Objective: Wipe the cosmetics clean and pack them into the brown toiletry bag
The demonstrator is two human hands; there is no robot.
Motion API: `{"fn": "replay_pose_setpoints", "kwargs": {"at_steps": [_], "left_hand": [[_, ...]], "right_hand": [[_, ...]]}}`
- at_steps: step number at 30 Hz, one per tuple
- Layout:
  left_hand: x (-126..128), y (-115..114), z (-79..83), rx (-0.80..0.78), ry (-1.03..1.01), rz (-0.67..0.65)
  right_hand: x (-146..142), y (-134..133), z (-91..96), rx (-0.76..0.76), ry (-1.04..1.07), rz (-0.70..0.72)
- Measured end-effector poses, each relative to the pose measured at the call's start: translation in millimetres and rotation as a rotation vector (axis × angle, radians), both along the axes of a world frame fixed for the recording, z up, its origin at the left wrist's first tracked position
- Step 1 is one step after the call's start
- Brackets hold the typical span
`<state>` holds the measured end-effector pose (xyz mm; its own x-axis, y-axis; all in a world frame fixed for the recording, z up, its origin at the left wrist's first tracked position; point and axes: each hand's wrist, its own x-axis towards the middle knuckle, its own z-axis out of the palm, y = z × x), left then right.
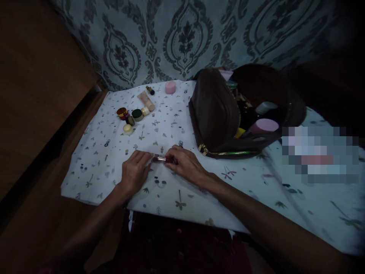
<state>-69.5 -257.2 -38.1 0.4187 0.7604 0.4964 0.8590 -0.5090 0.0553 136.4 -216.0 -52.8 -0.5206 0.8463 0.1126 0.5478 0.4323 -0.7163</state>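
Observation:
Between my two hands lies a slim lip gloss tube (160,158), dark red with a shiny, clear-looking middle. My left hand (134,170) pinches its left end with thumb and fingertips. Around the red right end the fingers of my right hand (185,161) are closed. Both hands are low over the white printed cloth (168,201). Ahead and to the right, a brown toiletry bag (213,110) stands unzipped, with a pink-lidded item (265,126) and other bottles inside. Dim light hides much of the bag's contents.
At the back left are a beige squeeze tube (146,101), a gold-lidded jar (122,113), a green-lidded jar (137,114), a cream-lidded jar (128,129), a small dark bottle (150,90) and a pink jar (170,88). Behind hangs a patterned curtain (185,38). A pixelated patch covers the right side.

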Motion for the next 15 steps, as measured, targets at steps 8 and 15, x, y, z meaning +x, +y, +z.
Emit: {"fn": "replay_pose_setpoints", "kwargs": {"at_steps": [8, 15], "left_hand": [[38, -5, -0.4, 0.084, 0.019, -0.216], [17, -5, -2.1, 0.048, 0.045, -0.229]], "right_hand": [[-3, 2, -3.6, 0.01, -0.04, -0.029], [-2, 4, -4.3, -0.012, -0.003, -0.036]]}}
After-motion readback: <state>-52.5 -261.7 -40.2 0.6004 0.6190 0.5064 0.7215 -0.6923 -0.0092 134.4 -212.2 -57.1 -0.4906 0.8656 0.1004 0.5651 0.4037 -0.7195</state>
